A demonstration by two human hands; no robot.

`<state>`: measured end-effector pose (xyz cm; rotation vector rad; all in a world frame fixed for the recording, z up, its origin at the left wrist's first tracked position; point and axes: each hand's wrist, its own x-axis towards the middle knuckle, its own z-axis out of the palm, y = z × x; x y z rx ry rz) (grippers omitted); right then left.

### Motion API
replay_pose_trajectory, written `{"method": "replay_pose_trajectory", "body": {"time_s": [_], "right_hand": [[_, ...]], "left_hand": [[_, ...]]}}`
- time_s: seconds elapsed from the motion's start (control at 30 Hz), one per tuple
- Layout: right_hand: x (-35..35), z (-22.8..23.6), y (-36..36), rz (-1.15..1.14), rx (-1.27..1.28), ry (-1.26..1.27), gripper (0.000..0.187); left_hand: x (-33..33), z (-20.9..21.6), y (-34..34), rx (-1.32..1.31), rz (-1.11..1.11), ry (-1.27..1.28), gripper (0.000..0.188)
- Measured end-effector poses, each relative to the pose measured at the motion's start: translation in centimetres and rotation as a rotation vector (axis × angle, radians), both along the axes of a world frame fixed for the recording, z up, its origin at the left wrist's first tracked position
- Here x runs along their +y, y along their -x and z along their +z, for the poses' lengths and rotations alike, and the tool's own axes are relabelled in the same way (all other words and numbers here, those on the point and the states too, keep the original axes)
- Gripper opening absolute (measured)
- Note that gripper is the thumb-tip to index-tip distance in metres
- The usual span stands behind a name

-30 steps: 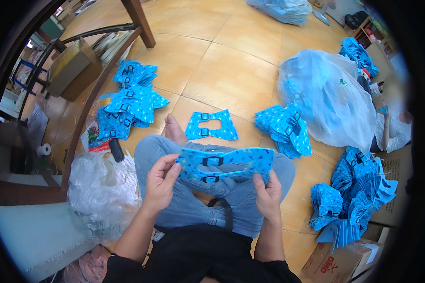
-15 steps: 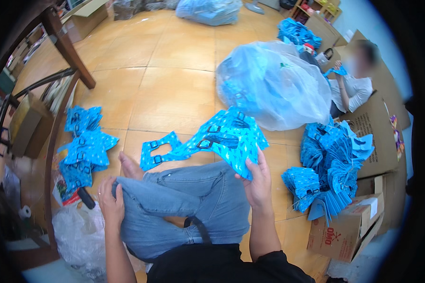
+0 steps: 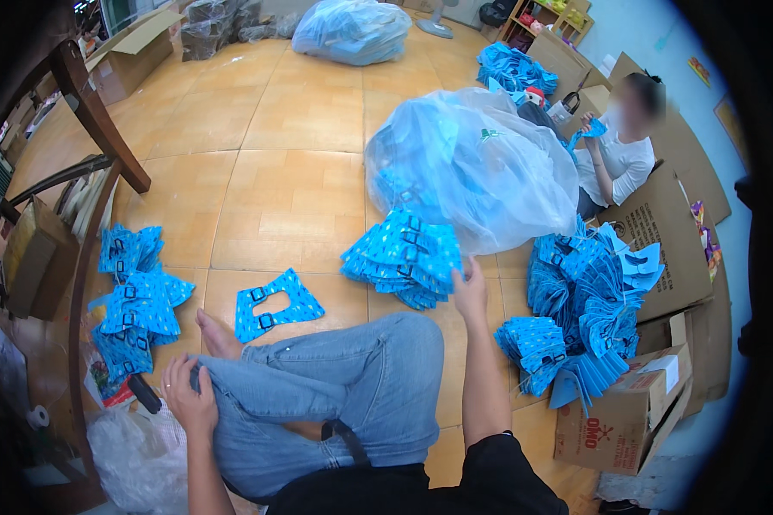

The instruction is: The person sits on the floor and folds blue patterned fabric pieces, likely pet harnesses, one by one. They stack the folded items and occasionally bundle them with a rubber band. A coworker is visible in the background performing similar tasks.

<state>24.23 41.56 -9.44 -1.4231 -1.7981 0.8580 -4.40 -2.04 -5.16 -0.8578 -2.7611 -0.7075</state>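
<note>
Right hand (image 3: 470, 292) at the right edge of a fanned pile of blue patterned buckled pieces (image 3: 404, 257), lying on the tiled floor (image 3: 296, 189) beside a translucent plastic bag (image 3: 511, 172); whether its fingers pinch a piece, I cannot tell from here. Left hand (image 3: 189, 396) rests over the jeans (image 3: 318, 369) at the left knee, fingers loosely apart. Single blue buckled piece (image 3: 302, 302) lies flat near the bare foot (image 3: 218, 333).

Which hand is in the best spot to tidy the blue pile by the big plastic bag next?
Probably the right hand: it is at the edge of the blue pile. The left hand rests by the left knee, much farther away.
</note>
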Motion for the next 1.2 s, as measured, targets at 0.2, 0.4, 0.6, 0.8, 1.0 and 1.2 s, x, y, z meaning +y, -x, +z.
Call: {"method": "replay_pose_trajectory", "body": {"time_s": [0.2, 0.4, 0.6, 0.8, 1.0, 1.2], "right_hand": [[-1.8, -1.9, 0.9, 0.015, -0.145, -0.141, 0.052], [-5.7, 2.3, 4.3, 0.102, -0.089, -0.249, 0.044], [-13.7, 1.4, 13.0, 0.718, -0.15, -0.084, 0.045], [-15.2, -7.0, 19.3, 0.639, -0.577, 0.017, 0.047], [-13.6, -6.8, 19.7, 0.708, -0.007, 0.589, 0.044], [-17.7, 4.3, 14.1, 0.448, 0.656, 0.945, 0.036]], "left_hand": [[-0.1, -0.2, 0.0, -0.003, -0.008, -0.018, 0.022], [0.1, 0.0, 0.2, 0.009, -0.009, -0.024, 0.022], [-0.2, 0.1, 0.0, 0.037, -0.017, -0.044, 0.023], [-0.2, 0.3, 0.2, 0.002, -0.003, -0.085, 0.021], [-0.5, -0.1, 0.2, -0.003, 0.013, -0.138, 0.021], [-0.8, 0.3, 0.1, -0.03, -0.022, -0.17, 0.031]]}}
